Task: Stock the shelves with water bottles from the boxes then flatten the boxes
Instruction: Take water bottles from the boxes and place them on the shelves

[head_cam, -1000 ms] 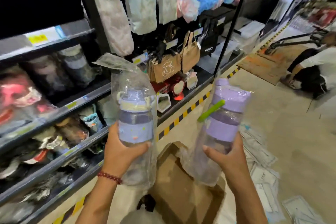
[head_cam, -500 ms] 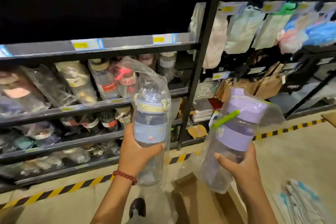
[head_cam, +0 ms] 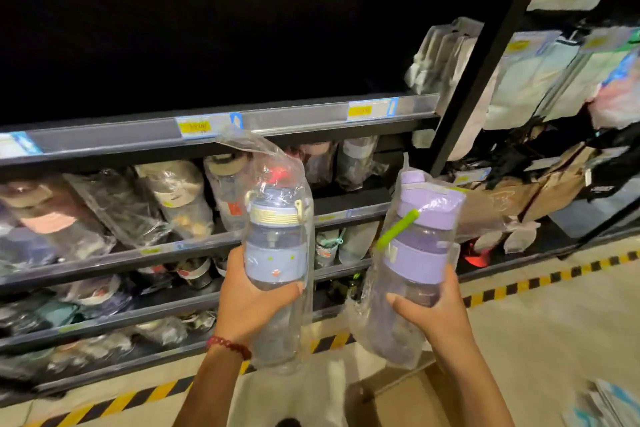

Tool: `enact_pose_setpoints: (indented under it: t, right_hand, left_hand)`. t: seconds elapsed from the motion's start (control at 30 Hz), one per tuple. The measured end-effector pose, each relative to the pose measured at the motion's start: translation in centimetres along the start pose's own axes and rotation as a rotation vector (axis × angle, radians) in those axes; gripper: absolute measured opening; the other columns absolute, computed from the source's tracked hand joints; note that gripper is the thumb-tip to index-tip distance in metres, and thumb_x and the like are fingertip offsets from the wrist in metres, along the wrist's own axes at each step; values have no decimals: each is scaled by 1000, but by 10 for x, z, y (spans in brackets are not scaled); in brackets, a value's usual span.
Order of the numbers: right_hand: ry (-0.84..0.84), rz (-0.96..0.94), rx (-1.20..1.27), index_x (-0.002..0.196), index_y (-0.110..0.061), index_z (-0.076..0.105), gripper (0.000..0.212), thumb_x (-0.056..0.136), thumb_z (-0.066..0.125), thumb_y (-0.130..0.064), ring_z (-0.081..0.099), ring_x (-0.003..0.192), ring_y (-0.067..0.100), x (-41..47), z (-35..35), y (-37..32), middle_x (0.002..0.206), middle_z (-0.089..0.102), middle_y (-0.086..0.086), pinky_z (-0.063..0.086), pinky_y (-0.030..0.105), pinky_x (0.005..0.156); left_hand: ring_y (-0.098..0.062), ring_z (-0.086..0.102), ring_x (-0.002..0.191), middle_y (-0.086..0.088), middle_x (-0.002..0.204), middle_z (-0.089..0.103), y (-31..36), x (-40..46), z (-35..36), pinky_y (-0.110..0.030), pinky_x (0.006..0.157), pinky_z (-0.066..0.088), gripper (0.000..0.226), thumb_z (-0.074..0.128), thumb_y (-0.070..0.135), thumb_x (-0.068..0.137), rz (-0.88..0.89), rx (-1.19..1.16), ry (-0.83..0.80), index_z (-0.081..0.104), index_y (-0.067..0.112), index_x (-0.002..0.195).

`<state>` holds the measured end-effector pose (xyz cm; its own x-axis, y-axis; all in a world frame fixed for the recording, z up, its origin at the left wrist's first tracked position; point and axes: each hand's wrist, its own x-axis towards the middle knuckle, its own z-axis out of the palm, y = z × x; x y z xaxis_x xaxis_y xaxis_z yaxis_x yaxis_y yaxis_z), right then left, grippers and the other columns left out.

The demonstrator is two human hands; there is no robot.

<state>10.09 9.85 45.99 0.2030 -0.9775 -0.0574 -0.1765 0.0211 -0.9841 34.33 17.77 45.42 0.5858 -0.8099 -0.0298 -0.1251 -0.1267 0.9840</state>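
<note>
Head camera now faces the dark metal shelving (head_cam: 221,146) squarely, where a second ago it looked down the aisle; the person has turned from the floor toward the racks and both bottles sit higher against the shelf fronts. That suggests the carry is over and placing is next, with the empty, unlit upper shelf the likely target, though its depth is too dark to judge.

The left hand (head_cam: 254,302) is wrapped around the lower body of a pale blue translucent water bottle with a cream-banded lid (head_cam: 275,243), upright, sealed in a loose clear plastic bag whose top flops above the cap. The right hand (head_cam: 434,308) grips a purple-lidded translucent water bottle with a green straw handle (head_cam: 417,246), tilted a little to the right, also bagged in clear plastic. Both bottles are held in the air in front of the middle shelves, near them but not touching, and apart from each other.

Those middle and lower shelves already hold many similar bagged bottles lying at angles. A brown cardboard box (head_cam: 398,399) sits on the floor below the right forearm, not yet flattened.
</note>
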Motion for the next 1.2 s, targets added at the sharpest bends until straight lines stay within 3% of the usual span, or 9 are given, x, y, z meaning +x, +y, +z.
enact_pose_setpoints:
  t: [0.2, 0.3, 0.4, 0.6, 0.67, 0.8, 0.97, 1.07, 1.2]
  right_hand:
    - [1, 55, 2, 136, -24, 36, 97, 52, 83, -23, 59, 105, 13, 18, 19, 12, 121, 56, -3, 51, 24, 77]
    - [-5, 112, -8, 138, -23, 35, 96, 59, 87, -8, 57, 109, 19, 31, 22, 22, 123, 56, 0, 51, 36, 86]
    - [-20, 162, -28, 136, -24, 37, 100, 48, 83, -19, 57, 110, 21, 51, 24, 31, 121, 58, -2, 50, 47, 93]
    - [-81, 87, -114, 126, -22, 40, 84, 56, 85, -8, 57, 106, 16, 113, 28, 52, 113, 56, -10, 53, 36, 86]
    - [-87, 13, -150, 126, -16, 41, 81, 60, 84, 0, 56, 104, 8, 137, 25, 63, 113, 53, -11, 51, 21, 82]
    - [-89, -50, -220, 117, -23, 37, 75, 62, 83, -2, 56, 91, 8, 182, 25, 75, 104, 53, -5, 44, 5, 64]
    - [-68, -81, -192, 124, -15, 38, 80, 59, 84, -13, 56, 97, 21, 222, 27, 81, 111, 55, 5, 46, 14, 68]
    - [-67, -120, -131, 132, -16, 34, 89, 56, 78, -26, 55, 101, 11, 240, 28, 75, 117, 52, 0, 49, 15, 78]
    - [-92, -151, -50, 130, -25, 29, 88, 61, 83, -14, 49, 98, -18, 259, 24, 72, 114, 48, -15, 43, 3, 73]
  left_hand:
    - [-9, 65, 90, 1, 101, 65, -15, 18, 8, -25, 72, 55, 83, 81, 40, 34, -42, -9, -31, 50, 20, 108]
    - [-1, 64, 85, 5, 100, 63, -19, 26, 19, -19, 62, 54, 83, 80, 42, 32, -47, 7, -16, 51, 24, 107]
    - [-5, 63, 86, 2, 101, 61, -23, 36, 38, -20, 58, 54, 87, 82, 40, 30, -75, -1, -20, 52, 20, 109]
    - [-13, 63, 91, 2, 103, 62, -47, 67, 82, -34, 67, 58, 90, 83, 42, 31, -165, 60, 6, 50, 23, 113]
    - [-16, 65, 92, 1, 104, 64, -57, 83, 98, -37, 69, 58, 89, 85, 42, 33, -169, 68, 16, 53, 22, 114]
    - [0, 64, 84, 3, 100, 65, -56, 111, 127, -18, 60, 52, 79, 81, 42, 34, -123, -13, 69, 53, 23, 105]
    - [8, 62, 80, 9, 98, 63, -50, 139, 146, -14, 61, 51, 72, 78, 43, 36, -50, -61, 108, 49, 30, 101]
    - [14, 60, 83, 12, 101, 58, -47, 151, 156, -11, 64, 50, 76, 82, 33, 36, -34, -101, 141, 44, 32, 102]
    - [15, 59, 86, 13, 104, 56, -43, 162, 165, -9, 66, 49, 80, 80, 34, 36, -43, -163, 181, 42, 33, 106]
